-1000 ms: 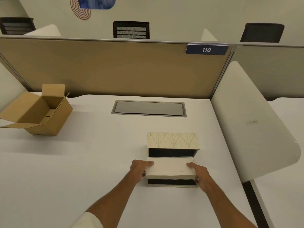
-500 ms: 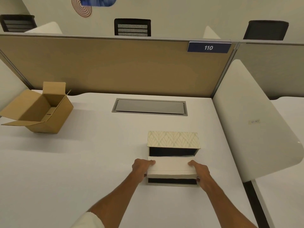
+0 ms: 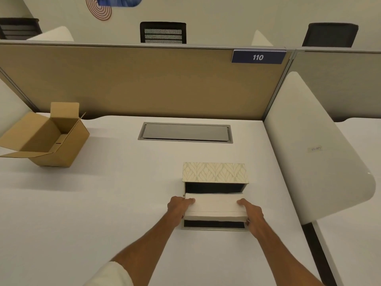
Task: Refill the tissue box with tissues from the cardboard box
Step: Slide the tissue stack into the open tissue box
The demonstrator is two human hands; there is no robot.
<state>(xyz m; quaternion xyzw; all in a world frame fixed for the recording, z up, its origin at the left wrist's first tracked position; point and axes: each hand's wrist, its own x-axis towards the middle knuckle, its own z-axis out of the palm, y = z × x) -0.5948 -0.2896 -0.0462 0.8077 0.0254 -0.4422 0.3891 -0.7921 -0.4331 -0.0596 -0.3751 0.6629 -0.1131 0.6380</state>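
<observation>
- Left hand [image 3: 179,206] and right hand [image 3: 252,213] clamped on opposite ends of tissue stack [image 3: 215,207], thumbs on top.
- Stack over open tissue box [image 3: 214,227], at 6 o'clock of worktop [image 3: 103,203]; black cavity visible both behind and in front of stack, so not seated yet by the look of it.
- Patterned lid [image 3: 214,172] hinged back at 12 o'clock of stack.
- Cardboard box [image 3: 53,139] well apart at 10 o'clock, flaps open, no tissues visible inside.
- To do well: keep stack level, square edges to box walls, lower evenly, release ends only once bottomed out; watch for top sheets snagging on rim.
- Probable risk: fingers pinched between stack ends and side walls; slide out upward.
- Versus half a second back: grip and stack position essentially unchanged; slight camera tilt only. No clear descent visible.
</observation>
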